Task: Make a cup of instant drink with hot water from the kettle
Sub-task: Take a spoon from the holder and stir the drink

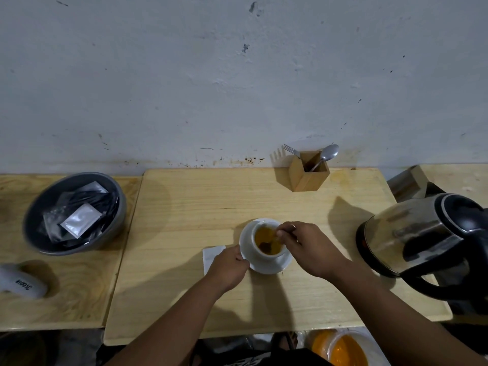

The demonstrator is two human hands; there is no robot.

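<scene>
A white cup [266,243] of amber drink is sitting on a white saucer [265,266] near the middle of a light wooden table [184,233], closer to its front edge than to the wall. The right hand [309,248] is hanging over the cup's right rim, fingers pinched tight on a thin handle, apparently a spoon [274,237], that is dipping into the liquid, where a dark clump is showing. The left hand [229,268] is curling closed against the saucer's left edge, gripping it. A white paper napkin [211,256] is lying just left of the saucer, partly under that hand. A steel and black electric kettle [427,244] is standing at the table's right edge, well apart from the cup. At the back edge, a wooden holder [309,174] is keeping a fork [291,150] and a second spoon [328,153] upright. On the neighbouring table to the left, a grey bowl [75,213] is holding sachets [80,220].
</scene>
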